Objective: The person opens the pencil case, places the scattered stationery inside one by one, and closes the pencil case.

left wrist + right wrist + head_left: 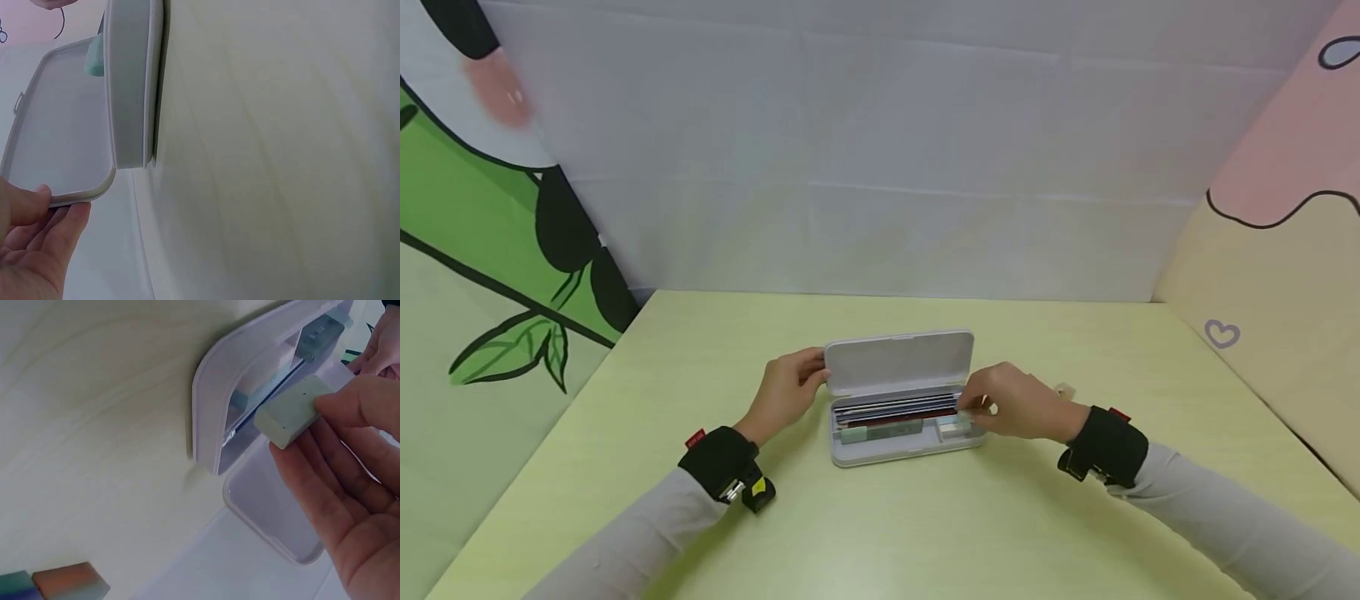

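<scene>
A pale grey pencil case [907,457] lies on the table with its lid [901,363] tilted up. My left hand [784,392] pinches the left edge of the lid between thumb and fingers, as the left wrist view also shows. Over the right end of the case, my right hand [1018,404] holds a pale green eraser [289,412] between thumb and fingertips. Inside the case lie several pencils [895,407] and a green-and-grey item [880,431]. A whitish block [953,429] sits in the small right compartment, partly under my right hand.
The yellowish table [820,533] runs back to a pale cloth wall [910,183], with printed cloth at both sides. Coloured blocks, one of them orange and white [70,580], lie at the lower left of the right wrist view. A small beige thing [1064,390] shows behind my right wrist.
</scene>
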Action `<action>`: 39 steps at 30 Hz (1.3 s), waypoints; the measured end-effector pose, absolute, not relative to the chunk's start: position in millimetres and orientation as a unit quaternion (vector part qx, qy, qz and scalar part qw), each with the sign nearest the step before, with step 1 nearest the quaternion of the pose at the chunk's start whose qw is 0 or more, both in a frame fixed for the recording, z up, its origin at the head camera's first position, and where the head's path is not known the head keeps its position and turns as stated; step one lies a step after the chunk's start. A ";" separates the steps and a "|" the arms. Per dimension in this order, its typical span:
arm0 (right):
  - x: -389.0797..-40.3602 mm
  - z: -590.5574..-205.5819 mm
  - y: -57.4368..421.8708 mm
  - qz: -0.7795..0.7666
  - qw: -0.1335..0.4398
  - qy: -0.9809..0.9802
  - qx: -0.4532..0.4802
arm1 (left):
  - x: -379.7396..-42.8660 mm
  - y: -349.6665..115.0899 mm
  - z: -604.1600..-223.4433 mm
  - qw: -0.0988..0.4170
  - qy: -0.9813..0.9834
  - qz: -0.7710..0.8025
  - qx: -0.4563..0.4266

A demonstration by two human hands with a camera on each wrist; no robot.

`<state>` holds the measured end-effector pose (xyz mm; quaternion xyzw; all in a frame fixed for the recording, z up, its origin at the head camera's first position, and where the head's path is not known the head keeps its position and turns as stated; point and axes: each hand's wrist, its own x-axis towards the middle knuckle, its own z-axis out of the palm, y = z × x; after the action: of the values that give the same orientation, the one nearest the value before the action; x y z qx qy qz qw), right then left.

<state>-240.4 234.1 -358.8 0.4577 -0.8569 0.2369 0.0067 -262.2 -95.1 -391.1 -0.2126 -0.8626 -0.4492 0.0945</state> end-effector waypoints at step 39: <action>-229.4 -380.1 210.0 0.204 0.016 -0.858 0.471 | -263.0 -94.8 -390.3 0.090 -0.862 -0.450 -0.217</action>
<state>-229.4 210.0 -380.1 0.4715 -0.8579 0.2036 0.0158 -263.0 -94.8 -390.3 -0.2166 -0.8616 -0.4501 0.0902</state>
